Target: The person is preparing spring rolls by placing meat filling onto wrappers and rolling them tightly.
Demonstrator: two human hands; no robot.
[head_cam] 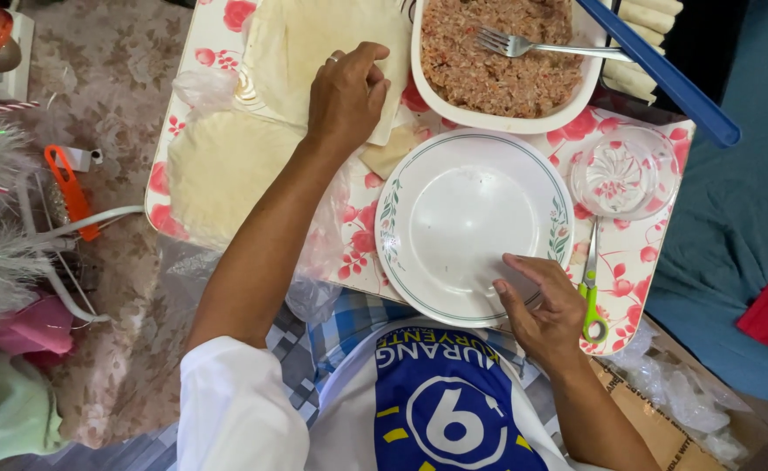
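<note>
My left hand [346,92] rests on a stack of pale thin wrapper sheets [314,39] at the far left of a small floral tray table [637,253], fingers pinching a sheet's edge. My right hand [541,305] touches the near rim of an empty white plate with a green leaf border [454,218]. A white oval dish of minced meat filling [497,65] with a metal fork [524,45] in it stands behind the plate.
Green-handled scissors [590,301] lie right of the plate, beside a clear glass bowl [624,170]. A blue tray edge [663,74] with rolled wrappers [650,17] sits far right. More round wrappers in plastic [222,170] lie at left. Orange tool [70,187] and cables on the floor.
</note>
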